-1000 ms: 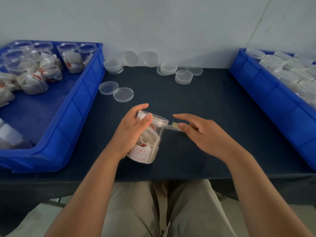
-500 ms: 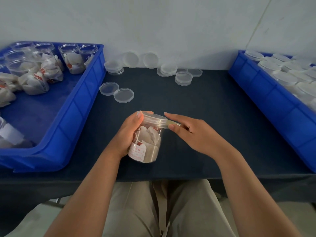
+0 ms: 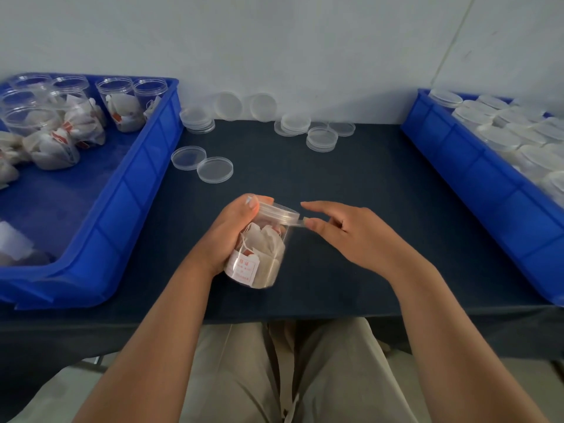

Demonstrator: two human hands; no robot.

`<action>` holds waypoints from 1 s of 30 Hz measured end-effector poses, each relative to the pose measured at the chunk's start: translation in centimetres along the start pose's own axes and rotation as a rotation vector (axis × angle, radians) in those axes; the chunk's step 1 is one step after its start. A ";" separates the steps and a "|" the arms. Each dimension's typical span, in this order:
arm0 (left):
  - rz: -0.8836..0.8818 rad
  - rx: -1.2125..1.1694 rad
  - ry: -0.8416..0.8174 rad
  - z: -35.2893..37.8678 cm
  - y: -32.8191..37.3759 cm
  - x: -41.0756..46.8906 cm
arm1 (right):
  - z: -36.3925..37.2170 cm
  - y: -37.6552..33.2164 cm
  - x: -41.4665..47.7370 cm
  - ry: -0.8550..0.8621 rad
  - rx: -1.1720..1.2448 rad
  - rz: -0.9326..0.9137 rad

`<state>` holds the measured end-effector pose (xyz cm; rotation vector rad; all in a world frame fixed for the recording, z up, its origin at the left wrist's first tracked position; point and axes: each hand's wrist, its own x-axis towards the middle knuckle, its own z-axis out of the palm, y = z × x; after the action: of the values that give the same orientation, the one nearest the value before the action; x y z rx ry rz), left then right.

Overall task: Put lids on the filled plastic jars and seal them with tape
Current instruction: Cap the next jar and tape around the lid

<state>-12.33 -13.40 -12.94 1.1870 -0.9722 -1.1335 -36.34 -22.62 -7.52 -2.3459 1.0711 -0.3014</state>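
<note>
As the left hand (image 3: 232, 236) grips the jar (image 3: 259, 257), the right hand (image 3: 357, 236) pinches tape (image 3: 300, 222) at its lid (image 3: 279, 213).
Mid-table (image 3: 351, 184), the jar leans with its top toward 1 o'clock, left fingers curled round its wall, thumb tip at the lid's rim. The tape runs from the rim's 3 o'clock side to the right thumb, which pinches the end against a curled finger; the index finger points straight. Loose lids (image 3: 215, 169) lie toward 12 o'clock, the left bin (image 3: 131, 209) with open jars (image 3: 122, 102) at 9, the right bin (image 3: 476, 178) with lidded jars (image 3: 500, 138) at 3.
</note>
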 end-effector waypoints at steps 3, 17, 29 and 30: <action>-0.013 -0.014 -0.028 -0.2 -0.1 0.2 | 0.9 -0.7 0.4 -0.037 0.011 -0.016; 0.109 0.670 0.343 1.0 2.5 -2.5 | 3.7 -2.5 -0.6 0.153 0.053 0.037; 0.012 0.762 0.430 2.9 2.1 -1.6 | 3.7 -2.2 -1.0 0.080 0.156 0.002; 0.014 0.701 0.406 2.5 2.3 -1.5 | 3.3 -1.7 -1.0 0.062 0.175 -0.007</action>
<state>-14.72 -12.36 -10.32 1.8758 -1.0821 -0.4948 -34.53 -19.69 -9.27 -2.1977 1.0219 -0.4552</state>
